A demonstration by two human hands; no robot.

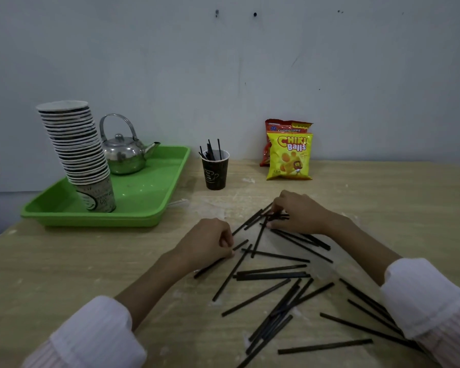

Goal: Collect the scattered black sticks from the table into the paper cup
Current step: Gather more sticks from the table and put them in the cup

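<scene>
Several black sticks [272, 276] lie scattered over the wooden table [77, 261] in front of me. A dark paper cup [215, 172] stands upright further back and holds several sticks. My right hand [299, 213] rests on the far end of the pile, its fingers closed on a few black sticks. My left hand [207, 241] sits at the pile's left edge with fingertips pinching the end of one black stick that lies on the table.
A green tray [149, 197] at the back left carries a tall leaning stack of paper cups [77, 152] and a metal kettle [124, 152]. Two snack bags [288, 155] stand against the wall, right of the cup.
</scene>
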